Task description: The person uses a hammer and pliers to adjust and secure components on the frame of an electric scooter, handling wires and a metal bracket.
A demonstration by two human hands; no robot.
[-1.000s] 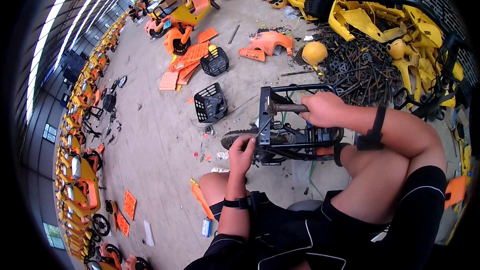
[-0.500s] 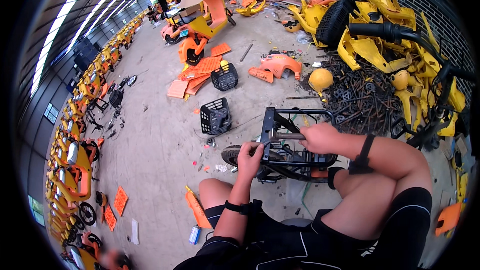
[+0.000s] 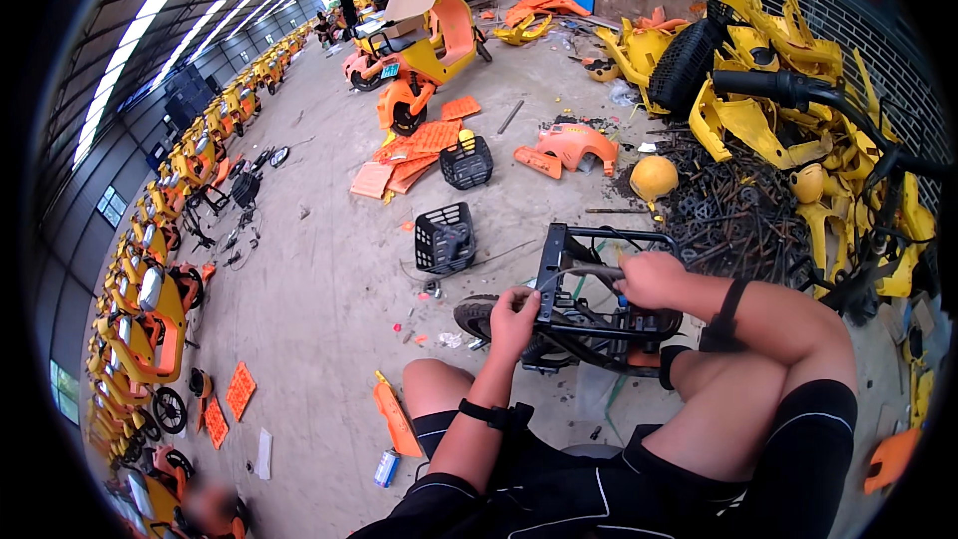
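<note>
Before my knees lies a black metal scooter frame (image 3: 548,258) with a dark-tyred wheel (image 3: 473,316) at its left end. My right hand (image 3: 651,281) is wrapped round the handle of a hammer (image 3: 595,270), smeared by motion over the frame's plate. At the plate's left edge, my left hand (image 3: 514,319) has thumb and fingers pinched together; what they hold is too small to make out. A black plastic basket (image 3: 445,239) lies on the floor beyond the left hand.
At right rise a heap of yellow body panels (image 3: 758,125) and a pile of dark metal parts (image 3: 733,205), with a yellow helmet (image 3: 655,179) beside them. Orange panels (image 3: 414,145) lie ahead near an orange-yellow scooter (image 3: 429,60). Scooters (image 3: 150,334) line the left wall. A can (image 3: 386,468) stands by my left knee.
The hammer in my right hand has shifted and its head is now blurred. My left hand keeps its pinch at the plate. The whole view has moved slightly.
</note>
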